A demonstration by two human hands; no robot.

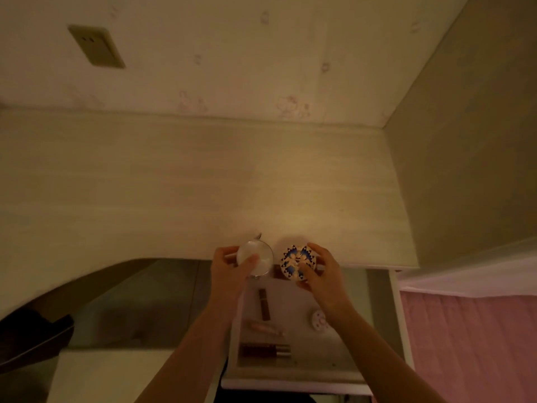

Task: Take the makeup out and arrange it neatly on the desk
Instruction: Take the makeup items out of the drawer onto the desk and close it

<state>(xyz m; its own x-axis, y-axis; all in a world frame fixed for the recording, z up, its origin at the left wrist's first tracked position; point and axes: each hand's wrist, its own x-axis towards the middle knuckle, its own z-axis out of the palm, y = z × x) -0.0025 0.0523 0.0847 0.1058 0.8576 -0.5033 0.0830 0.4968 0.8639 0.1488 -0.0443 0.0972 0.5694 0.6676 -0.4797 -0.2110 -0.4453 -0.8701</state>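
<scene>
While your left hand (229, 264) grips a white round jar (255, 258) and your right hand (318, 269) holds a patterned compact (296, 261) at the desk (174, 184) edge, nothing appears placed yet; several tubes (263, 304) and a small round case (319, 320) remain in the open drawer (402, 315).

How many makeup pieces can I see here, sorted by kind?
Round cases: 3 (white case in the left hand, blue-patterned case in the right hand, small white case in the drawer)
Slim tubes: 4, all in the drawer (brown tube, pink tube, dark pair at the front, blurred but seemingly two)
Total: 7
</scene>
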